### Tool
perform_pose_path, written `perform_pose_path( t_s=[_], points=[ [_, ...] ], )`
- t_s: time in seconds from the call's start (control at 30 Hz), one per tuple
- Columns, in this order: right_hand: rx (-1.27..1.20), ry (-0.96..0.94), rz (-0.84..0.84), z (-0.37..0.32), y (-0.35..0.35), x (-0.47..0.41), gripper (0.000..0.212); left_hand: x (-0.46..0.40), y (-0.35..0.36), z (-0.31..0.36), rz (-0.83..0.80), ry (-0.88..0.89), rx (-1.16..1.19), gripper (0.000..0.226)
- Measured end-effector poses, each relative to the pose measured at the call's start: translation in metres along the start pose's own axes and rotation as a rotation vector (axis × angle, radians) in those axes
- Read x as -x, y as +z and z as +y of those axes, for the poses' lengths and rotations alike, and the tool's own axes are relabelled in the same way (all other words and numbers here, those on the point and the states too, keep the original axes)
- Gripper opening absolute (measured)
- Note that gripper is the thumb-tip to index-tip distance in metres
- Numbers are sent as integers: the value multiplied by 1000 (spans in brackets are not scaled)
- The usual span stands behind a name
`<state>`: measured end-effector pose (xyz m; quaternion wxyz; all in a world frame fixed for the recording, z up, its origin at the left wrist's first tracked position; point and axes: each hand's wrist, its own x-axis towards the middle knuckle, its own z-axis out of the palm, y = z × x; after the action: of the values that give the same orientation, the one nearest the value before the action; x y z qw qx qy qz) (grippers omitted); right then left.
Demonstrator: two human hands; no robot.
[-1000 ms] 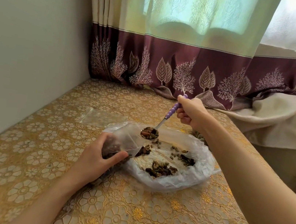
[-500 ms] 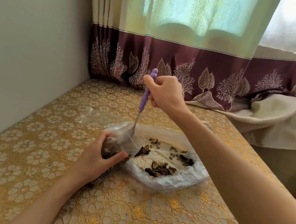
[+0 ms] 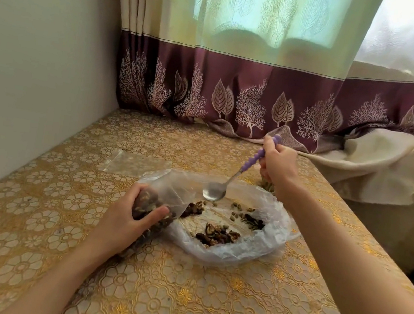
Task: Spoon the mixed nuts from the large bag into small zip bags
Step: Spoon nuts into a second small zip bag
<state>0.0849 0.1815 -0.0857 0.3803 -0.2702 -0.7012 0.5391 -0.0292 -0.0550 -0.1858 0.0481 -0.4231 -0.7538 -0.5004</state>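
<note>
A large clear plastic bag [image 3: 261, 251] lies spread open on the table, with clumps of mixed nuts [image 3: 218, 234] scattered inside. My left hand [image 3: 123, 221] grips a small zip bag [image 3: 164, 199] partly filled with nuts, held at the large bag's left rim with its mouth up. My right hand [image 3: 277, 164] holds a spoon [image 3: 222, 188] by its purple beaded handle. The metal bowl of the spoon is empty and hovers over the large bag, just right of the small bag's mouth.
An empty clear zip bag [image 3: 132, 163] lies flat behind the large bag. The gold floral tablecloth [image 3: 179, 300] covers the table, which meets a wall [image 3: 39, 64] on the left. A maroon-bordered curtain [image 3: 236, 94] hangs at the back, and cream cloth [image 3: 377, 160] is heaped at right.
The spoon carried nuts to the small bag, tipped them in handle-up, and has now come out empty, swinging back right over the large bag. My left hand stayed in place.
</note>
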Motion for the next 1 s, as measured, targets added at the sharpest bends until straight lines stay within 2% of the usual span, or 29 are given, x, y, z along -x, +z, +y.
perform_pose_path(
  t_s=[0.2, 0.6, 0.83, 1.0],
  points=[
    [37, 170, -12, 28, -28, -4, 40, 0, 0, -2, 4, 5, -14, 30],
    [276, 236, -317, 34, -38, -5, 41, 0, 0, 0, -2, 12, -24, 27],
    [294, 309, -318, 34, -34, -1, 40, 1, 0, 2, -8, 8, -28, 27],
    [229, 349, -249, 36, -34, 0, 38, 0, 0, 1, -4, 15, -30, 28]
  ],
)
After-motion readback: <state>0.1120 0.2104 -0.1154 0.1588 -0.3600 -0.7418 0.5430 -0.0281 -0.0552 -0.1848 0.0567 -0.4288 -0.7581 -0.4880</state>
